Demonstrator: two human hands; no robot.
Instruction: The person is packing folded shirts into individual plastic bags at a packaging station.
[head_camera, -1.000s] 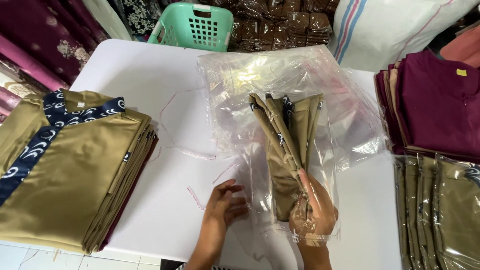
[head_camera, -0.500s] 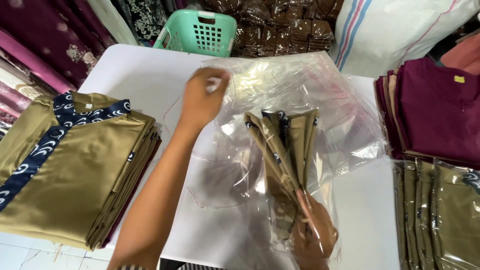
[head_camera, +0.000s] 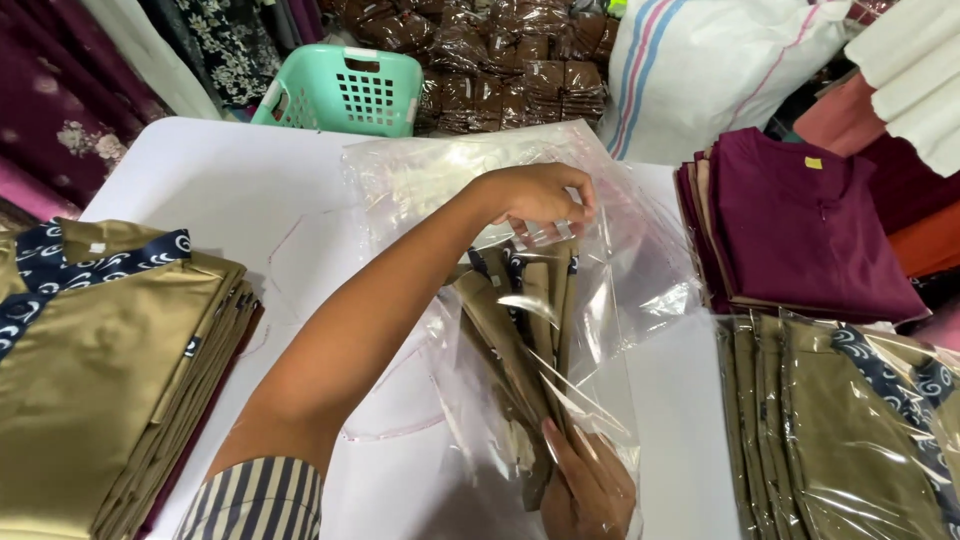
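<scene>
Left hand (head_camera: 540, 195) now farther right, pinching the clear bag (head_camera: 620, 270); right hand (head_camera: 590, 485) clasped around the folded olive garment (head_camera: 520, 320).

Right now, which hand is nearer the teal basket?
Left. The left hand pinches the top of the clear bag at mid-table, just below the basket. The right hand grips the folded garment at the near edge, far from it.

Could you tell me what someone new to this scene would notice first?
At the centre, the left hand pinches the top edge of a clear plastic bag around a folded olive-gold garment with navy trim, while the right hand grips its lower end. A stack of matching olive-gold garments sits at left, folded maroon garments at right.
</scene>
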